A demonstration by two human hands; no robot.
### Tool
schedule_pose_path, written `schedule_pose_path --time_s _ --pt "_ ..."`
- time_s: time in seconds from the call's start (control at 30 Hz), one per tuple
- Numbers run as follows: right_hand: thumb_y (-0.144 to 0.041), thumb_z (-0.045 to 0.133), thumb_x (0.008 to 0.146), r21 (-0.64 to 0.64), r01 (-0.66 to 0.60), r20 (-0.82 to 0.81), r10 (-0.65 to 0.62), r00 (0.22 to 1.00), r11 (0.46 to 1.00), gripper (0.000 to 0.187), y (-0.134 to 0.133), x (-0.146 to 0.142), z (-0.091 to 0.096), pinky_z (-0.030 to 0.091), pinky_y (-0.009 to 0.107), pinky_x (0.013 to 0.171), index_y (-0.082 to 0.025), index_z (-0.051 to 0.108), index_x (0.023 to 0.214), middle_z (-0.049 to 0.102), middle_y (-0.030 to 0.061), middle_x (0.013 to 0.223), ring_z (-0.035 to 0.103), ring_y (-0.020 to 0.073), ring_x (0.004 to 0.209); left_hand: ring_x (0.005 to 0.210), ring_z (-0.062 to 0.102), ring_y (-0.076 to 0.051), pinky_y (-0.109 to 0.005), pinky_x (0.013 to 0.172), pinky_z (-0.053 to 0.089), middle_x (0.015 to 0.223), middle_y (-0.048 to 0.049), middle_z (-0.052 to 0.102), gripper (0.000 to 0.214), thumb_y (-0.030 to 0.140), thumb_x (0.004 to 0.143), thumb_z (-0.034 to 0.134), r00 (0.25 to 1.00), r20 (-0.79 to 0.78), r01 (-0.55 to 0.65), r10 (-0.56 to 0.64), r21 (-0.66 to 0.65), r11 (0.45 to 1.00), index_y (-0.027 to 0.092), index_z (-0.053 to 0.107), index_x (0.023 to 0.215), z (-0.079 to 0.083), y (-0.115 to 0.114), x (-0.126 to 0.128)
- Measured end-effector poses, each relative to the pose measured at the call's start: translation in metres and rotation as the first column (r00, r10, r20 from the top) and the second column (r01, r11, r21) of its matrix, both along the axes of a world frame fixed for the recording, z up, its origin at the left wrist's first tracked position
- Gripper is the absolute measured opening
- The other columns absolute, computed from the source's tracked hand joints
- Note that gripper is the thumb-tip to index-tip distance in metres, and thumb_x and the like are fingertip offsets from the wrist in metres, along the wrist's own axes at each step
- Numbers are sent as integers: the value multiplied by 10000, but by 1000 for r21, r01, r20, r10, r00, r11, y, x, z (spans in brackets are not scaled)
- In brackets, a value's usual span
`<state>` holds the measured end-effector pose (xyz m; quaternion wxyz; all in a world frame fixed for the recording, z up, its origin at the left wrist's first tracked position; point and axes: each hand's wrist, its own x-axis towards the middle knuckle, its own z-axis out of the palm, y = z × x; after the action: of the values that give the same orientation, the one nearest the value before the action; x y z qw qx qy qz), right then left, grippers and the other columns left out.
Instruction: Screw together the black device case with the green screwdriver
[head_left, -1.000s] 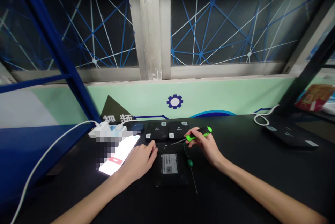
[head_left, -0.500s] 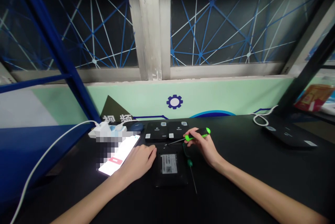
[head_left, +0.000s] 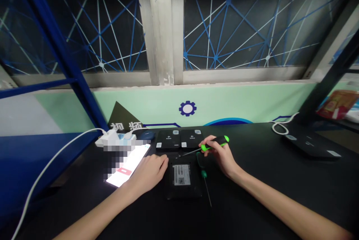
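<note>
Screwdriver [head_left: 218, 141] moved slightly rt, clamped in R hand [head_left: 222, 154], tip [head_left: 180, 155] indistinct, L hand [head_left: 152, 169] unclear

lit phone [head_left: 136, 160] nr white pwr strip [head_left: 122, 139], dk blue mouse [head_left: 147, 135] just behind; gear decal [head_left: 187, 109] on green wall [head_left: 252, 101]

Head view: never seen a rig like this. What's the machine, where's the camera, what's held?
There's no machine: just a person's bare hands, seen from a camera worn on the head, facing forward and down. The right hand holds a green-and-black screwdriver. The left hand lies beside a labelled device; contact is unclear. On the black table are also a green screwdriver, a lit phone, a power strip, two devices behind the labelled one, and another far right.
</note>
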<state>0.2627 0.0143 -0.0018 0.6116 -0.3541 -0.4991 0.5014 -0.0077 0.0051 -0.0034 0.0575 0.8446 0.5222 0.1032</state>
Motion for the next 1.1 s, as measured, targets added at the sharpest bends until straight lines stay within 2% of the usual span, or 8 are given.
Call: schedule_pose_path --time_s 0.43,0.57,0.77,0.97,1.1 --pt "-359 712 791 -70 -6 -146 -5 989 998 209 2 4 7 496 271 590 -167 667 722 699 72 804 622 182 701 545 586 -189 -276 510 272 624 -29 580 459 371 1052 240 1000 -10 2 -2 -9 1000 202 518 728 2 0 1" --pt "-367 704 793 -122 -94 -226 64 972 988 208 1 5 10 497 279 609 -174 650 738 701 66 794 618 171 671 534 572 -187 -272 505 255 628 -25 578 446 384 1055 240 1000 -5 -5 5 -7 1000 207 517 753 0 1 0" --pt "-397 659 846 -234 -261 -268 196 943 937 234 0 5 9 509 270 633 -170 657 785 720 73 818 631 154 654 507 549 -187 -276 494 242 598 -12 557 418 373 1052 253 1000 -16 -10 11 23 1000 211 531 786 -1 1 -1" --pt "-386 710 832 -314 -183 -199 124 972 932 247 0 0 3 533 251 627 -145 667 797 726 78 777 657 155 644 537 583 -186 -264 497 263 619 -20 579 409 353 1049 274 1000 -3 -3 3 26 1000 204 564 802 -2 0 0" --pt "-379 724 820 -311 -159 -197 100 975 937 246 -1 -1 3 545 252 632 -140 673 792 729 81 777 657 153 637 484 544 -173 -257 474 233 569 3 548 369 326 1038 310 999 -33 -1 5 99 995 206 553 787 -1 1 0"
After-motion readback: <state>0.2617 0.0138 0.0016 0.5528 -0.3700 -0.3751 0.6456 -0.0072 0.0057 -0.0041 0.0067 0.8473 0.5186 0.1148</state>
